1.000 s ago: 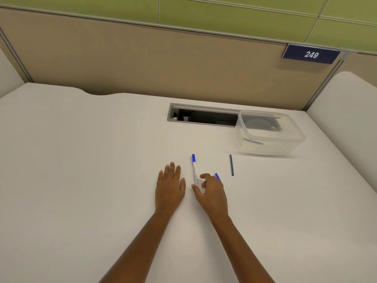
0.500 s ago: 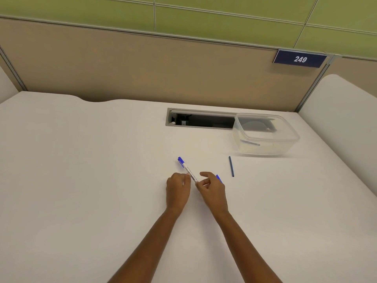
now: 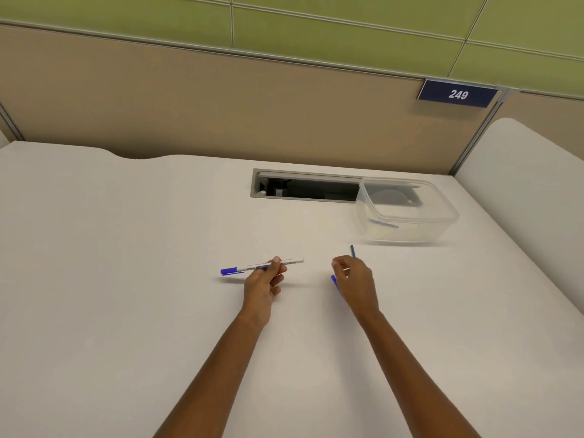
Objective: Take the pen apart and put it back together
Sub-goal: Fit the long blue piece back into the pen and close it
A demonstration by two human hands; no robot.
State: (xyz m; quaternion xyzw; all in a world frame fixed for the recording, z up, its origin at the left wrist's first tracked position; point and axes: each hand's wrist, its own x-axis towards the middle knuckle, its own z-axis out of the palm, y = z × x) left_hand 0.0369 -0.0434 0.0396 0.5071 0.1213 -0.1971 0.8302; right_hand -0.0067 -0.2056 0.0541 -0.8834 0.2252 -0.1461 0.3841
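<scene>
1. The pen body (image 3: 268, 266), white with printed lettering and a blue cap on its left end, lies nearly level just left of the frame's centre, raised a little above the white desk (image 3: 126, 279).
2. The left hand (image 3: 264, 284) holds that body near its middle, thumb and fingers pinched around the barrel; the open white end points right.
3. The right hand (image 3: 355, 284) sits to the right of centre, apart from the pen body, its fingers curled loosely inward. Whether they grip anything cannot be told.
4. A small blue piece (image 3: 334, 281) shows at the lower left edge of the right hand, partly hidden by it.
5. A thin dark blue rod (image 3: 352, 251) lies on the desk just above the right hand, its lower end covered by the knuckles.
6. Further up and right stands a clear plastic container (image 3: 407, 210) with a dark blue rod-like item inside.
7. Left of the container, a rectangular cable slot (image 3: 303, 188) opens in the desk.
8. In the upper right, a dark sign (image 3: 457, 94) on the partition reads 249.
</scene>
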